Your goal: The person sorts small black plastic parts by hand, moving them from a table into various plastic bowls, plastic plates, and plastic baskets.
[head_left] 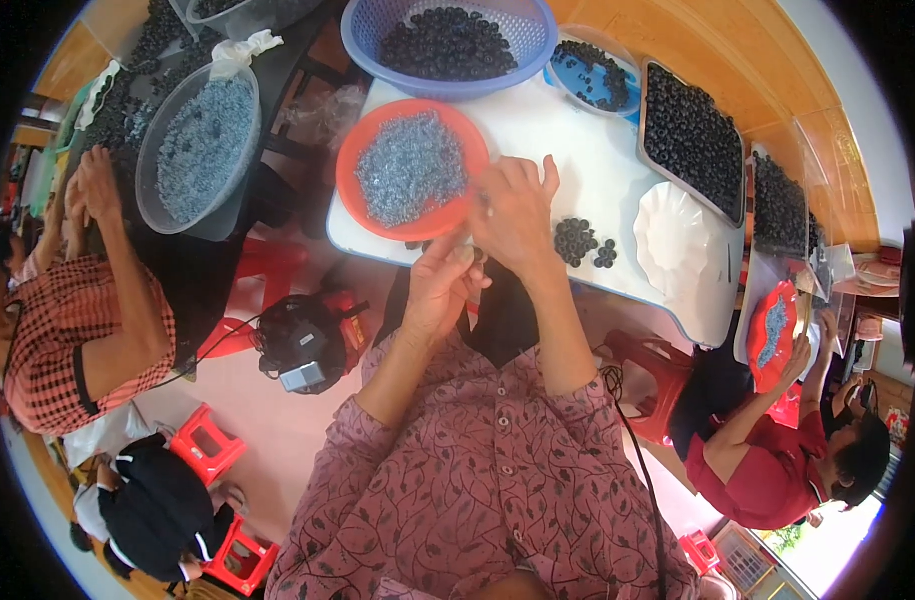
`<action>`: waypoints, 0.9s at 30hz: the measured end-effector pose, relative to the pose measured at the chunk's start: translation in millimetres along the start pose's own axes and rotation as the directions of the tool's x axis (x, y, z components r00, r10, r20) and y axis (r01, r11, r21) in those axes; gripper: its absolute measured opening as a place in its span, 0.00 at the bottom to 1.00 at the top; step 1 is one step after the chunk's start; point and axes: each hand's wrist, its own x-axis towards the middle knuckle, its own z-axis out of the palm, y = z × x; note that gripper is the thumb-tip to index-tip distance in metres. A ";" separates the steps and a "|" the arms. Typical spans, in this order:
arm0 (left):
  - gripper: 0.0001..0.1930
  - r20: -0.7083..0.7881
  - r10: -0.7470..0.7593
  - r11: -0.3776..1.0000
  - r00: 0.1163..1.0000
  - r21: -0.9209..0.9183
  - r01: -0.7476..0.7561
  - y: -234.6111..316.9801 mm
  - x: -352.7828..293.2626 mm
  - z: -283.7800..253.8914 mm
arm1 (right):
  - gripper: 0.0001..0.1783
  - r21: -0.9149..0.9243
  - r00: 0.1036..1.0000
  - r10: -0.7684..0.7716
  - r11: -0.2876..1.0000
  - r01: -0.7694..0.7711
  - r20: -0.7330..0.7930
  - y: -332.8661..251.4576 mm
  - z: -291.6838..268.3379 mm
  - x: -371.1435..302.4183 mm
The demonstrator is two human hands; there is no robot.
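A small dark piece [479,255] sits at the fingertips of the left hand [441,288], just off the tabletop's near edge; thumb and forefinger look pinched together on it, perhaps so that its upper side stays free for the other hand. The right hand [518,215] is beside it, fingers bent down by the right rim of the orange plate [350,195]; whether those fingertips are closed on anything I cannot tell. That plate, heaped with clear bluish bits [410,165], stands by the left end of the near edge, probably to keep the reach short. Right of the hands, toward the near edge, black pieces [575,241] lie loose in a little pile, within easy reach. A white scalloped dish [668,240] rests near the right edge. Bulk stock seems pushed outward to leave working room: a blue basket [378,72] of black pieces at the far left corner, a clear tub [632,72] along the far edge, and a metal tray [668,182] toward the far right corner.
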 end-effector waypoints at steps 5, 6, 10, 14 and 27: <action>0.28 0.007 0.010 1.000 1.000 0.002 -0.010 0.2 -0.7 0.4 | 0.15 0.025 0.999 0.012 1.000 -0.013 0.033 1.8 -4.4 -6.0; 0.28 0.011 0.011 1.000 1.000 0.000 -0.011 0.3 -0.6 0.2 | 0.16 0.024 0.999 0.016 1.000 -0.017 0.031 2.0 -4.2 -6.4; 0.26 0.010 -0.011 1.000 1.000 -0.013 0.012 0.4 0.9 1.7 | 0.17 0.048 0.998 0.001 0.999 0.002 -0.061 -4.8 5.3 -0.8; 0.22 0.029 0.011 0.999 1.000 -0.037 -0.010 -3.9 3.1 -6.7 | 0.17 0.029 1.000 -0.016 0.999 0.016 -0.023 -10.4 15.0 6.5; 0.18 -0.006 0.019 1.000 1.000 -0.013 -0.019 -6.0 3.2 -8.4 | 0.11 -0.063 0.999 -0.034 0.997 0.035 0.011 -10.9 17.5 11.5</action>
